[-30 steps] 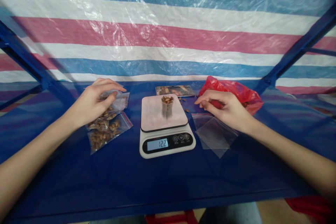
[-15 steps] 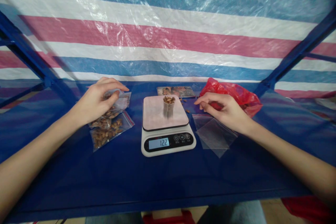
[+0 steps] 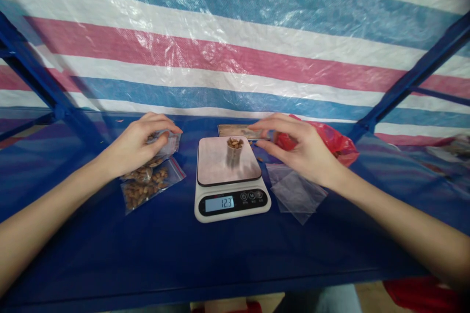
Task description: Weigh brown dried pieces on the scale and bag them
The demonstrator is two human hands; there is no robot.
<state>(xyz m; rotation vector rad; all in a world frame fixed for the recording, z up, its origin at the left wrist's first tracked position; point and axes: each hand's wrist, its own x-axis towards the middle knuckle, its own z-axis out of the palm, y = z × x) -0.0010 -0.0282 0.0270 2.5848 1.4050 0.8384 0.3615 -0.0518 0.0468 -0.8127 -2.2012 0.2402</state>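
Observation:
A white kitchen scale (image 3: 215,164) stands mid-table, and its display (image 3: 219,203) reads 123. A small clear cup (image 3: 234,150) full of brown nuts stands on its plate. My right hand (image 3: 299,149) hovers just right of the cup with thumb and fingers apart; I see nothing in them. My left hand (image 3: 141,143) lies on the top bag of nuts (image 3: 169,143) of a small pile, fingers curled over it. Under it another filled zip bag (image 3: 147,190) lies flat.
Empty clear zip bags (image 3: 295,194) lie right of the scale. A red plastic bag (image 3: 340,144) sits behind my right hand and a flat printed packet (image 3: 233,130) behind the scale. Blue frame posts (image 3: 35,78) (image 3: 407,85) slant at both sides before a striped tarp (image 3: 235,54).
My right hand has moved left from the red bag to beside the cup. The display went from 122 to 123. My left hand has stayed on the bags.

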